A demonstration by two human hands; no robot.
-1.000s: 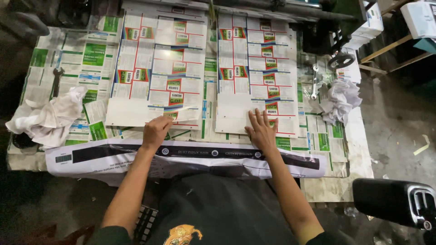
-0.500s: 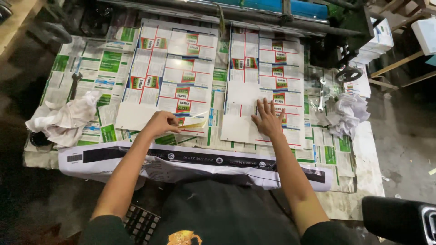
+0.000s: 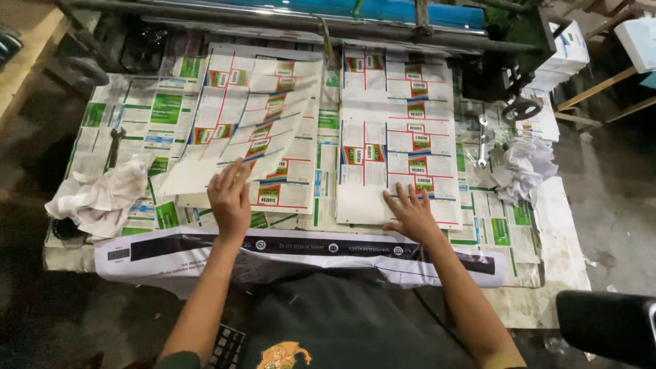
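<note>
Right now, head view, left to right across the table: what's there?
white rag → left hand on the fanned printed sheets → flat stack of printed sheets under the right hand → spanner → crumpled paper

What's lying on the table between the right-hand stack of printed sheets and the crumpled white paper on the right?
In the head view, a metal wrench lies between the right stack of printed sheets and the crumpled white paper, on green-printed sheets covering the table.
</note>
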